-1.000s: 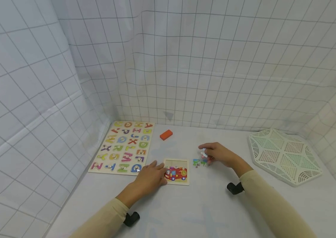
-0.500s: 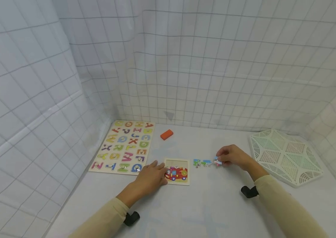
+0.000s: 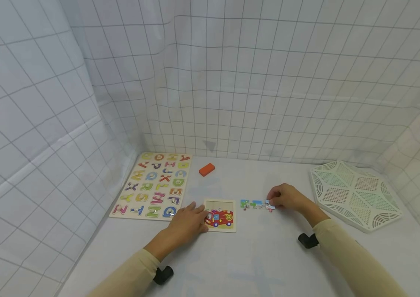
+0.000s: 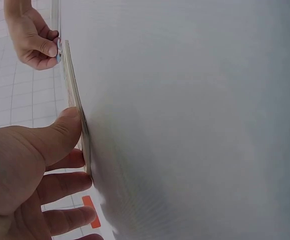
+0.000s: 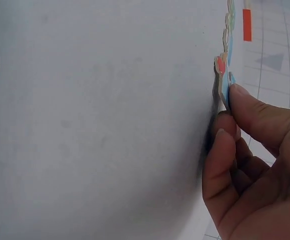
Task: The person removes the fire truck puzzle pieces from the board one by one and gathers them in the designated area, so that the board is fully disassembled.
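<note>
My left hand [image 3: 187,222] rests against the left side of a small wooden jigsaw tray [image 3: 220,204], fingers spread and fairly straight. In the left wrist view its thumb [image 4: 65,127] touches the tray's edge. Pieces showing a red fire truck [image 3: 221,217] fill the lower part of the tray; bare wood shows along the top. To the right, my right hand [image 3: 287,198] pinches a blue jigsaw piece [image 5: 225,82] with a pink spot between thumb and fingers. That piece is at the right end of a short row of blue and green jigsaw pieces [image 3: 245,203] on the table.
A wooden alphabet board [image 3: 150,185] with colourful letters lies at the left. Behind the tray is an orange block [image 3: 207,169]. A pale hexagonal lattice panel [image 3: 356,196] lies at the right. Grid-patterned white curtains [image 3: 250,90] enclose the white table [image 3: 232,264].
My right hand has moved right from above the loose pieces with its jigsaw piece, then lowered it at the row's right end. My left hand has stayed at the tray.
</note>
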Available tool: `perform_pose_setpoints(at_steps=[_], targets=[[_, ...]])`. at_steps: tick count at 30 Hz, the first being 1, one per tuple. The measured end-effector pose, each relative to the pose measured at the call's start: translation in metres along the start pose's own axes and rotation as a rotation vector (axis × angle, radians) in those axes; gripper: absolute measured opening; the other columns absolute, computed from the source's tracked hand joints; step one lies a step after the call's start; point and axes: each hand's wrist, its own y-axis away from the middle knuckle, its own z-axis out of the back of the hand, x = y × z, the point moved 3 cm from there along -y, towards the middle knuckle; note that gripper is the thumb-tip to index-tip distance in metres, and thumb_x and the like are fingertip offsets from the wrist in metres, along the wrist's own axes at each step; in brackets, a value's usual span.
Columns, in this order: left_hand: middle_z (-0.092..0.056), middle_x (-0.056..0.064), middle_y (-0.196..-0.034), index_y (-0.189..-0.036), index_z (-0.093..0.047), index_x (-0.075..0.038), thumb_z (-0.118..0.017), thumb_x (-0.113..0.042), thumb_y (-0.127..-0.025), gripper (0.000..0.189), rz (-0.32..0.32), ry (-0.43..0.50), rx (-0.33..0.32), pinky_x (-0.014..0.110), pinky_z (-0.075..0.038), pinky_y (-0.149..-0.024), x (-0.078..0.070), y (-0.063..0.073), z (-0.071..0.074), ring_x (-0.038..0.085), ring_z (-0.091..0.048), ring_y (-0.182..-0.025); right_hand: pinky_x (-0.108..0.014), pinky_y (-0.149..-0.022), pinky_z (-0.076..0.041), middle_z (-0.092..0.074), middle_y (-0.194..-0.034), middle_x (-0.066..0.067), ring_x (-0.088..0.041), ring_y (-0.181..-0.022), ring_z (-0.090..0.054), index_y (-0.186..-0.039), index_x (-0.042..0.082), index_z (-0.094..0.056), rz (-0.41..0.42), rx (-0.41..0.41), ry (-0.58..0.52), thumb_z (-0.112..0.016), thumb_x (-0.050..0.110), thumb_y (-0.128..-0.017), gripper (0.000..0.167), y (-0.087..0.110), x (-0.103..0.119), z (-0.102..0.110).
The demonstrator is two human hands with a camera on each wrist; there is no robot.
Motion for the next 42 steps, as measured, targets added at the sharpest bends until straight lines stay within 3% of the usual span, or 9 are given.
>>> perform_pose_setpoints(at_steps=[8,19,32,36,42], targets=[[-0.059,0.010,-0.146,-0.136,-0.064,-0.010,-0.074,-0.037,-0.094,0.051,-0.003,0.002,-0.004,0.059,-0.042,-0.111,-0.001,0.000,0.001,0.040,-0.046,-0.142,-0.031,-0.065,-0.048,-0.066,-0.082,0.001,-0.016,-0.074,-0.055,-0.094,0.006,-0.073,0.044,-0.033,0.113,-0.072,0.005,-0.091,0.003,0.000,0.004,0.000],[-0.059,0.011,-0.146,-0.136,-0.064,-0.010,-0.073,-0.036,-0.094,0.050,-0.010,0.023,-0.012,0.061,-0.041,-0.110,-0.001,0.001,0.000,0.041,-0.045,-0.142,-0.031,-0.067,-0.047,-0.066,-0.084,0.000,-0.017,-0.077,-0.055,-0.094,0.008,-0.073,0.025,-0.041,0.131,-0.072,0.005,-0.091,0.004,0.003,0.006,-0.002],[-0.060,0.011,-0.145,-0.135,-0.065,-0.010,-0.075,-0.036,-0.093,0.050,-0.013,0.011,-0.021,0.061,-0.042,-0.110,0.000,0.001,0.001,0.041,-0.046,-0.141,-0.031,-0.066,-0.048,-0.064,-0.087,-0.002,-0.018,-0.076,-0.056,-0.100,0.008,-0.073,0.042,-0.069,0.071,-0.067,0.010,-0.096,0.007,0.003,0.006,0.003],[-0.059,0.010,-0.145,-0.136,-0.065,-0.011,-0.074,-0.037,-0.094,0.051,-0.012,0.006,-0.020,0.060,-0.042,-0.110,0.002,0.001,0.001,0.040,-0.046,-0.142,-0.031,-0.066,-0.049,-0.064,-0.093,-0.004,-0.019,-0.077,-0.056,-0.107,0.007,-0.072,0.053,-0.085,0.026,-0.064,0.014,-0.099,0.013,0.000,0.017,0.003],[-0.058,0.011,-0.146,-0.137,-0.064,-0.010,-0.073,-0.037,-0.094,0.051,-0.023,0.017,-0.015,0.061,-0.041,-0.111,0.002,0.000,0.001,0.040,-0.045,-0.142,-0.032,-0.066,-0.051,-0.065,-0.100,-0.012,-0.022,-0.078,-0.057,-0.117,0.002,-0.069,0.050,-0.030,-0.144,-0.064,0.019,-0.100,0.024,-0.008,0.046,-0.010]])
